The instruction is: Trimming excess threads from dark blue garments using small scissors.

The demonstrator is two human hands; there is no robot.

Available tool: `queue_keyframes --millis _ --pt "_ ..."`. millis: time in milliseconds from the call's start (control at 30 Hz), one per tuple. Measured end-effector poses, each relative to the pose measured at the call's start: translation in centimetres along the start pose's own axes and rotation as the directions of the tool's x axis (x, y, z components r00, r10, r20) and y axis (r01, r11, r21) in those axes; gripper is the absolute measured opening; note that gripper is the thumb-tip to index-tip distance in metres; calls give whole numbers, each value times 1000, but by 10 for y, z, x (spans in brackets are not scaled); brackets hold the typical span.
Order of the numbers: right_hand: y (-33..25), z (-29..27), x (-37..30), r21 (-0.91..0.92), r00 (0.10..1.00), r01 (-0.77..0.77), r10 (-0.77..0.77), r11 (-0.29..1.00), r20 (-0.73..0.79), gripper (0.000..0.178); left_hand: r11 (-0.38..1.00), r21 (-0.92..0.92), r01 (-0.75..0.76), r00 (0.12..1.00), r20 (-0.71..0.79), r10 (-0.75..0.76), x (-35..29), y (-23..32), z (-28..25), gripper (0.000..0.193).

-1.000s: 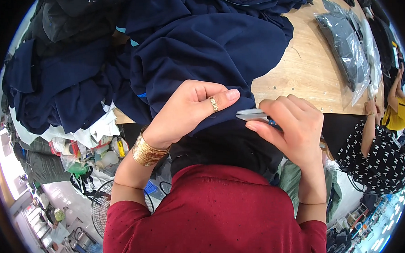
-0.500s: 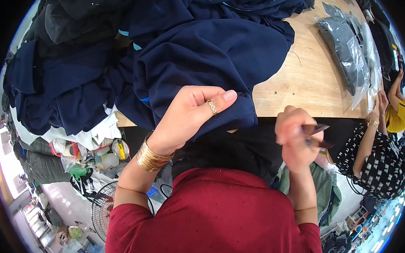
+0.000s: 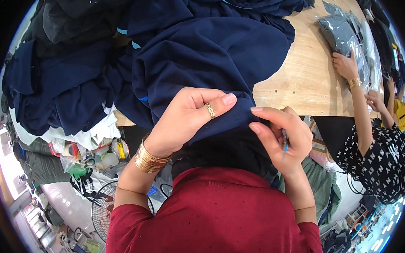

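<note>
Navy-blue cloth [image 3: 210,47] is heaped in loose folds on the table and hangs over its near edge. My left hand [image 3: 185,116] pinches this cloth between thumb and fingers close to its lower edge. At the cloth's right corner is my right hand [image 3: 288,137], its thumb and forefinger held a little apart beside the fabric. A small pair of thread snips [image 3: 286,146] with a bit of blue lies tucked in that palm under the curled fingers; most of it is hidden.
The wooden table [image 3: 304,81] carries dark garments [image 3: 81,12] at the far left. A co-worker's hand [image 3: 346,66] rests on a clear bag of grey clothing [image 3: 337,33] at the right. A fan [image 3: 103,208] stands on the lower left.
My right hand has moved left to the cloth's edge, its fingers opening from a fist as the snips turned into the palm. A co-worker's hand has reached the bagged clothing.
</note>
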State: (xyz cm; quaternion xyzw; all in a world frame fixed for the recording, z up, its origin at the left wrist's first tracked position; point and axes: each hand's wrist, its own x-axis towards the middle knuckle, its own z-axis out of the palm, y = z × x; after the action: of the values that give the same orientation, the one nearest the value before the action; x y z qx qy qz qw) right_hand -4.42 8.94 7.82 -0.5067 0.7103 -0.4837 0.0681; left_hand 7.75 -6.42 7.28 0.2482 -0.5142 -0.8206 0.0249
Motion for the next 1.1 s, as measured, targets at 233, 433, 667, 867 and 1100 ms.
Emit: queue_keyframes --millis 233,433,667,867,1100 --pt "8 2 0 -132 964 245 -256 960 -74 25 999 -42 -3 1000 3 3 1 -1 0 28" --pt "-1 -12 -7 23 973 -199 194 980 124 30 1000 -6 -12 1000 -21 12 -2 -1 -2 28" --pt "7 4 -16 -58 985 -168 170 984 37 28 998 -54 -21 999 -46 18 -3 -4 -2 26" --pt "9 7 -15 -69 988 -148 150 987 28 30 996 -84 16 998 -55 -21 -3 -4 -2 26" --pt "9 9 -13 27 994 -105 104 994 30 30 997 -78 4 998 -70 -10 -3 -7 -4 26"
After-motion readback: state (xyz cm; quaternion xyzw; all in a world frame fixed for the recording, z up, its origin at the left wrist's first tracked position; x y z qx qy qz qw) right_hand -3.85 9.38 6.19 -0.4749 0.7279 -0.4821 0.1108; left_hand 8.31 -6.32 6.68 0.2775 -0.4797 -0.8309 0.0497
